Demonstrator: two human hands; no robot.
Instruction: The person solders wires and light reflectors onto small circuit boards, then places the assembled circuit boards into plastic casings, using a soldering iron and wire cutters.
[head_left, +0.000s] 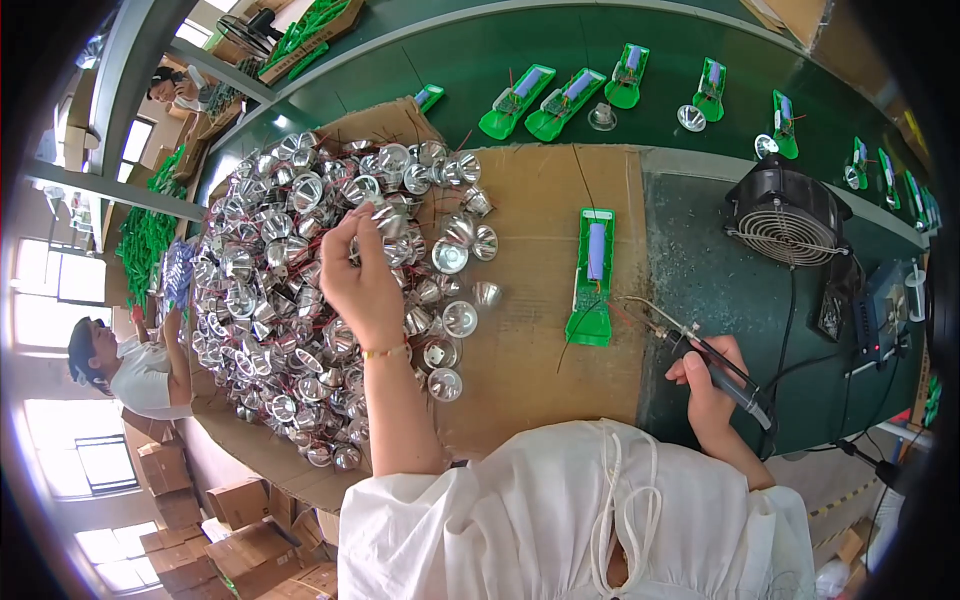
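My left hand reaches over a big heap of shiny reflector cups with red wires. Its thumb and fingers are pinched together at a silvery reflector cup near the top of the heap. To the right, my right hand is closed around the dark handle of a soldering iron. A thin metal guide runs along the iron, and its tip points left at a green plastic housing. That housing lies on the cardboard sheet, holding a purple battery cell and thin wires.
Several green housings line the far green bench, some with reflector cups beside them. A black fan stands at the right, near a blue soldering station with cables. At the left, another person sits near stacked cardboard boxes.
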